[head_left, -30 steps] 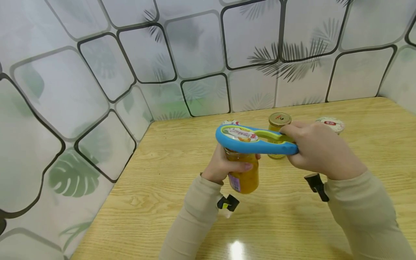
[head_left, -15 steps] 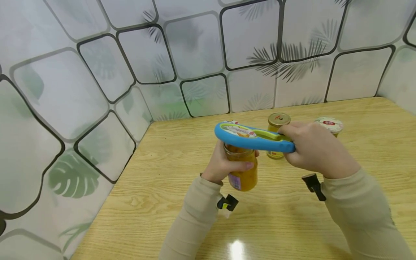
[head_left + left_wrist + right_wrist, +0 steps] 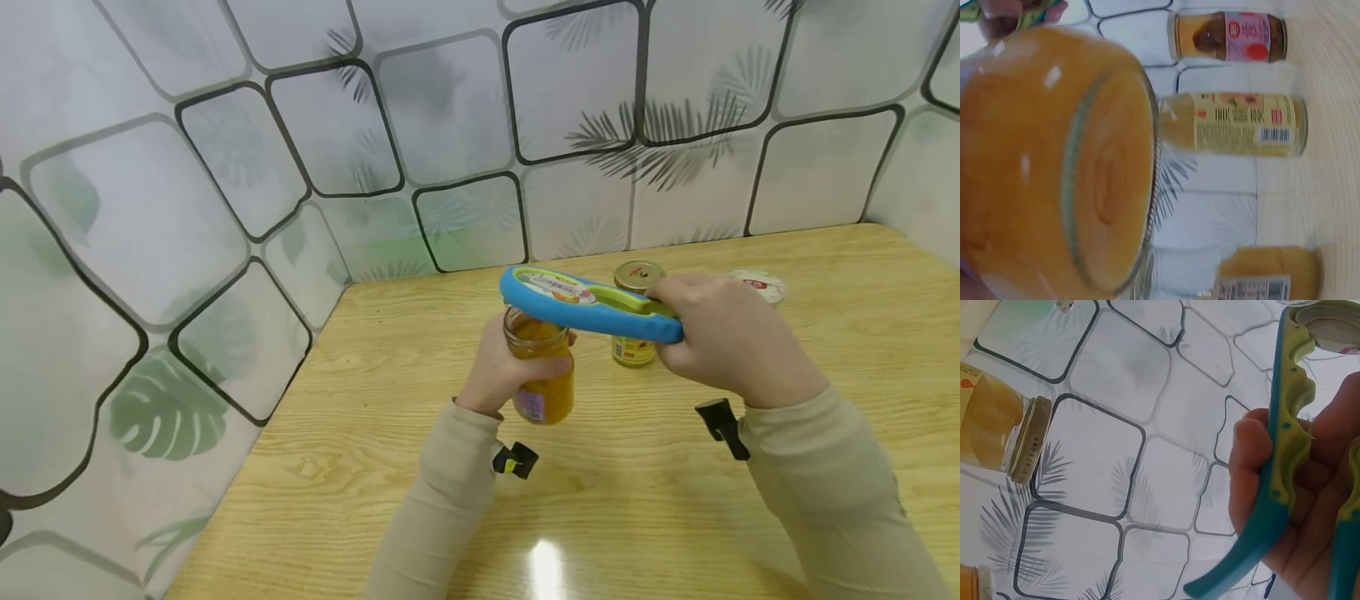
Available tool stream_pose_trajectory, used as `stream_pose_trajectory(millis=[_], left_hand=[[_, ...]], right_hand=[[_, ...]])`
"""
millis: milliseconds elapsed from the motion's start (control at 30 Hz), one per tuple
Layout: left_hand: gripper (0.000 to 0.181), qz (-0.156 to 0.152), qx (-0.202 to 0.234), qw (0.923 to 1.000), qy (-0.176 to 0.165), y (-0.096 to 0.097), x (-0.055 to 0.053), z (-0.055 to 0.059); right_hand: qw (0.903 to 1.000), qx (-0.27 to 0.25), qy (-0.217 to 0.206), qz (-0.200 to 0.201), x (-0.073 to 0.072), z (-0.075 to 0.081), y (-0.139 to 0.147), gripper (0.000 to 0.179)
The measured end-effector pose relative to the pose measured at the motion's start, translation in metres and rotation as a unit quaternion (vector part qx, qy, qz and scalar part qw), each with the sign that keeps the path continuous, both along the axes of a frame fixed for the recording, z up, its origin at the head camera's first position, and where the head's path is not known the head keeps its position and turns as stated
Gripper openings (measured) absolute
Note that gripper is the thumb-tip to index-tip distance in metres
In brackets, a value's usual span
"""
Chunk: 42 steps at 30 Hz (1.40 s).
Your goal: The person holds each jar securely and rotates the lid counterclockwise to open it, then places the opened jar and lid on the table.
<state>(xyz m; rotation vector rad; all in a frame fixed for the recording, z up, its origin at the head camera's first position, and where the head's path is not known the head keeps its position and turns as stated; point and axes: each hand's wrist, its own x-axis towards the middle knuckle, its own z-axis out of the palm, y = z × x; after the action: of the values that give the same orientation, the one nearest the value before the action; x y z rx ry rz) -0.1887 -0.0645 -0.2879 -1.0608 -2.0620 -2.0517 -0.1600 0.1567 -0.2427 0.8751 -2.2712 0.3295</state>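
From where I stand, the patterned wall rises at the left, above the pale wood desk. The left hand comes first, fingers and thumb wrapped round an orange-filled jar, held up off the desk and slightly tilted. A black wrist mount sits below that sleeve. The jar's glass mouth shows bare at the near side, so its lid is already off.

Just above is the blue and green opener, its ring around the patterned lid; the right wrist view shows the lid's pale underside. The opener covers the far part of the rim, and I can't tell whether the two touch. Beyond it stands a yellow-labelled jar, gold cap on.

Next comes the right hand, gripping the opener's handles, with another black mount at its wrist. Behind it, farthest right, shows the white top of one more container, mostly hidden.

I'd judge the loosening finished: lid and jar have parted. What seems left is getting the lid out of the opener and setting everything down, as both hands are full.
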Motion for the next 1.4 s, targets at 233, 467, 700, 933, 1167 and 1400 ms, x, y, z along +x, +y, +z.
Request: stream_pose_trajectory(millis=[233,467,700,933,1167,1400], left_hand=[[0.047,0.119,-0.030,0.9915,-0.045,-0.015,-0.014,-0.003],[0.043,0.193,-0.025,0.9730,-0.124,-0.029,-0.027,-0.008],[0.046,0.280,-0.046,0.9443,-0.166,-0.039,-0.039,-0.017],[0.047,0.332,-0.076,0.9228,-0.180,-0.047,-0.048,-0.028],[0.046,0.355,-0.090,0.9133,-0.179,-0.054,-0.054,-0.038],[0.059,0.366,-0.082,0.9044,-0.204,-0.060,-0.058,-0.044]], right_hand=[[0.9993,0.009,-0.007,-0.035,0.000,-0.001,0.001,0.020],[0.9986,0.014,-0.014,-0.048,0.001,-0.001,0.001,0.019],[0.9970,0.026,-0.035,-0.064,0.002,0.000,-0.001,0.019],[0.9968,0.023,-0.034,-0.068,0.002,0.000,0.000,0.019],[0.9951,0.025,-0.048,-0.083,0.003,0.001,0.001,0.020],[0.9949,0.024,-0.049,-0.085,0.002,0.000,0.001,0.020]])
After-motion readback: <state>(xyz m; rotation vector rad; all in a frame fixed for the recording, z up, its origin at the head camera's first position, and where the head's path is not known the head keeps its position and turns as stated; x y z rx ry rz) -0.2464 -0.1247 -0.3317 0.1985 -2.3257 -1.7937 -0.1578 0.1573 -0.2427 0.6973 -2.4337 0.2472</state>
